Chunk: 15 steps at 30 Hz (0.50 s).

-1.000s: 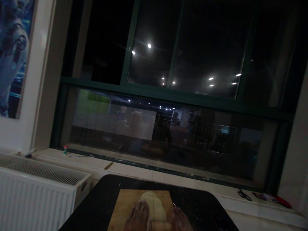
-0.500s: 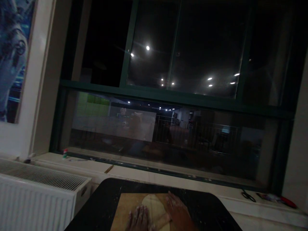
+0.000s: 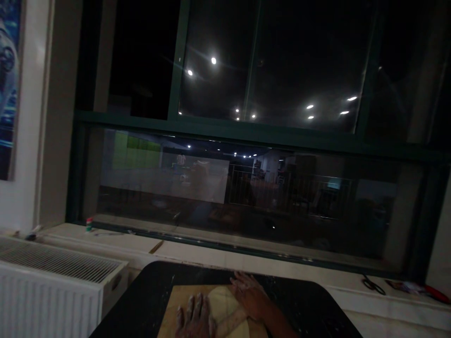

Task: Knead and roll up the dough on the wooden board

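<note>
A flattened piece of pale dough (image 3: pixel 222 300) lies on a wooden board (image 3: pixel 174 300) at the bottom of the head view. My left hand (image 3: pixel 195 319), dusted with flour, is at the dough's left edge, fingers stretched forward and apart. On the other side, my right hand (image 3: pixel 250 295) lies over the dough's right edge with its fingers extended, also floury. A slim light-brown stick-like band (image 3: pixel 230 320) crosses the dough between the two palms. Its ends are hidden by the hands, and dim light leaves its kind unclear. The near part of the board is cut off by the frame.
The board rests on a black table (image 3: pixel 141 300) with specks of flour. Behind it runs a white windowsill (image 3: pixel 211 253) with scissors (image 3: pixel 373 285), a red-handled item (image 3: pixel 437 294) and a small red-capped bottle (image 3: pixel 89 224). A white radiator (image 3: pixel 52 291) stands left.
Both hands have shifted slightly forward over the dough, the right one reaching nearer the board's far edge. The camera view has also moved a little.
</note>
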Each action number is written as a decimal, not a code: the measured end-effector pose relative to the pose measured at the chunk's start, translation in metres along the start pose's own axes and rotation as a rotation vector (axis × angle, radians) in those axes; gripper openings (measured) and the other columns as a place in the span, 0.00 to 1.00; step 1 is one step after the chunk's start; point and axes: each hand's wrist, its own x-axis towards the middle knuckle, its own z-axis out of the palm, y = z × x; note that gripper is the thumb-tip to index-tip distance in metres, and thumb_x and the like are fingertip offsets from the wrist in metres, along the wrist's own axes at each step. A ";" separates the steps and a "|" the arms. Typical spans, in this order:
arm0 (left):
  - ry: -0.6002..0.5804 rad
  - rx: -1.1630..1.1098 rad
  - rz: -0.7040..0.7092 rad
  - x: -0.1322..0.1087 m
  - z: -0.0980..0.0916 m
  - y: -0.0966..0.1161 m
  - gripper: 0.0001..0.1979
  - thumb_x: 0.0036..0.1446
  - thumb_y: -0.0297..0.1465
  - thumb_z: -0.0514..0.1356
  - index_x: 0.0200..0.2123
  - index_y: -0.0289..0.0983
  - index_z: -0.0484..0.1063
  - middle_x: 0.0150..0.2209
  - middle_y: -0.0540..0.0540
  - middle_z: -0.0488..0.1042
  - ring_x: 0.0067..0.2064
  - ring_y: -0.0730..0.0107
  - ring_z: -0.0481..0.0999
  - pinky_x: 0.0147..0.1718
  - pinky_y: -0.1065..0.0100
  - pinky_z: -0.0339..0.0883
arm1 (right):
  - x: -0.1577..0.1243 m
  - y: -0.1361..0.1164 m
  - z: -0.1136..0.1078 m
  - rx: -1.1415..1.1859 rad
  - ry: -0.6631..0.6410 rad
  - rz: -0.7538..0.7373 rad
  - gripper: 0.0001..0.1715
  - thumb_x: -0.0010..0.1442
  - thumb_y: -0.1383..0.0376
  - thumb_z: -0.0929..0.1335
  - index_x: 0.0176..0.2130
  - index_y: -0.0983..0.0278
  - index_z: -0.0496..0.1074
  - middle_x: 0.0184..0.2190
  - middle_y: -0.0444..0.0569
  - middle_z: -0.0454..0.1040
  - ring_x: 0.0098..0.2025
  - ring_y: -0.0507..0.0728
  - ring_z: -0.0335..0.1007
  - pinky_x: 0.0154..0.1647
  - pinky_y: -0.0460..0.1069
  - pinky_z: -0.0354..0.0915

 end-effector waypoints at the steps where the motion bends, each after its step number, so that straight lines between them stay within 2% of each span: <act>1: 0.077 0.016 0.057 -0.001 0.008 -0.003 0.27 0.67 0.31 0.48 0.66 0.40 0.69 0.67 0.39 0.68 0.67 0.42 0.69 0.61 0.38 0.69 | -0.010 0.000 0.001 -0.001 0.011 0.027 0.30 0.74 0.58 0.55 0.68 0.59 0.66 0.72 0.53 0.61 0.74 0.63 0.53 0.74 0.67 0.51; 4: 0.413 0.131 0.250 -0.004 0.028 -0.008 0.24 0.67 0.32 0.52 0.62 0.40 0.75 0.61 0.43 0.75 0.60 0.49 0.78 0.52 0.52 0.79 | -0.041 0.001 0.009 -0.055 0.088 0.088 0.30 0.72 0.62 0.56 0.68 0.59 0.67 0.70 0.53 0.62 0.73 0.63 0.55 0.74 0.66 0.53; 6: 0.614 0.188 0.340 -0.008 0.036 -0.008 0.22 0.66 0.33 0.55 0.61 0.39 0.76 0.60 0.44 0.78 0.58 0.54 0.80 0.49 0.60 0.80 | -0.059 0.004 0.020 -0.146 0.192 0.094 0.29 0.70 0.65 0.59 0.65 0.59 0.71 0.68 0.52 0.65 0.71 0.64 0.59 0.72 0.65 0.58; 7: 0.678 0.194 0.353 -0.010 0.038 -0.008 0.22 0.66 0.33 0.56 0.61 0.40 0.76 0.60 0.44 0.78 0.57 0.56 0.80 0.49 0.62 0.79 | -0.067 0.007 0.028 -0.208 0.260 0.076 0.28 0.69 0.66 0.60 0.64 0.58 0.72 0.67 0.51 0.67 0.70 0.65 0.61 0.70 0.64 0.63; 9: 0.744 0.171 0.354 -0.015 0.040 -0.008 0.22 0.65 0.32 0.57 0.61 0.43 0.76 0.60 0.47 0.78 0.57 0.60 0.80 0.50 0.64 0.76 | -0.080 0.018 0.046 -0.349 0.443 -0.010 0.26 0.68 0.67 0.62 0.61 0.58 0.75 0.63 0.50 0.71 0.65 0.66 0.68 0.62 0.60 0.73; 10: 0.761 0.160 0.371 -0.018 0.040 -0.008 0.23 0.65 0.31 0.57 0.61 0.45 0.75 0.60 0.49 0.79 0.57 0.62 0.80 0.51 0.64 0.74 | -0.086 0.025 0.054 -0.422 0.538 -0.108 0.25 0.67 0.68 0.62 0.58 0.58 0.78 0.60 0.50 0.75 0.62 0.65 0.72 0.58 0.57 0.76; 12: 0.785 0.169 0.442 -0.024 0.039 -0.010 0.24 0.64 0.31 0.57 0.62 0.49 0.74 0.59 0.54 0.79 0.56 0.65 0.80 0.53 0.65 0.71 | -0.096 0.041 0.069 -0.524 0.712 -0.259 0.23 0.69 0.67 0.61 0.53 0.62 0.81 0.53 0.52 0.80 0.55 0.64 0.78 0.52 0.52 0.79; 13: 0.796 0.185 0.489 -0.028 0.040 -0.011 0.25 0.64 0.30 0.57 0.63 0.50 0.73 0.59 0.56 0.79 0.55 0.66 0.81 0.53 0.65 0.71 | -0.100 0.048 0.075 -0.543 0.759 -0.315 0.23 0.70 0.66 0.61 0.51 0.63 0.82 0.52 0.53 0.81 0.53 0.63 0.80 0.51 0.50 0.79; 15: 0.799 0.196 0.537 -0.034 0.042 -0.011 0.26 0.63 0.30 0.56 0.63 0.51 0.73 0.59 0.57 0.79 0.54 0.66 0.81 0.54 0.65 0.70 | -0.108 0.060 0.081 -0.513 0.765 -0.384 0.22 0.72 0.64 0.61 0.53 0.60 0.81 0.51 0.50 0.82 0.51 0.61 0.81 0.49 0.48 0.78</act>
